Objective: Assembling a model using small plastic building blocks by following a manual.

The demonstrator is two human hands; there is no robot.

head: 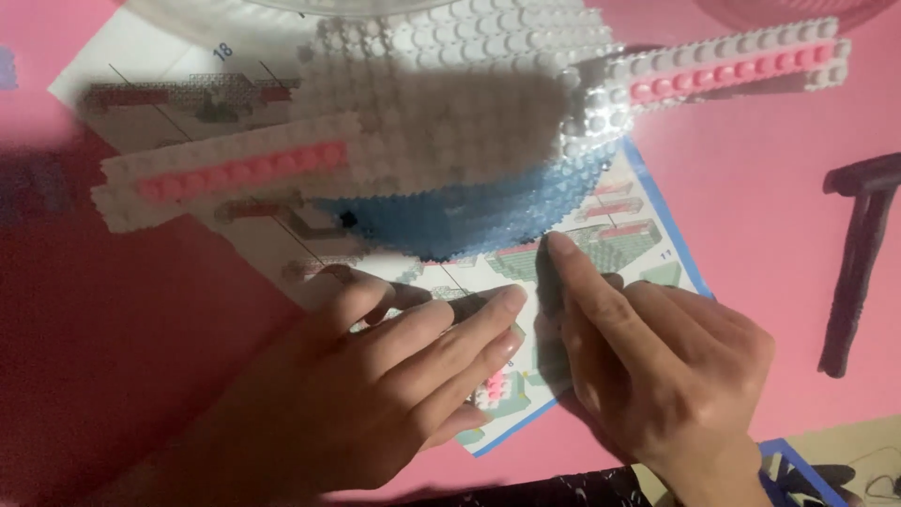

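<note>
We are resting our left hand [375,385] and right hand [648,366] on the instruction sheet [648,244]. Both hands' fingers are lying loosely open, seemingly gripping nothing. The brick model [450,141] is sitting just beyond.

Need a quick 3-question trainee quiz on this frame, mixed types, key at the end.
1. True or false: the brick model is blue on its underside.
2. What lies under both hands? A) a cloth B) an instruction sheet C) a tray
3. Fill in: the dark tool lies on the ____ side of the pink table.

Key:
1. True; white above, blue below, with pink strips on its arms.
2. B; the left hand and right hand rest on it.
3. Right.
</note>
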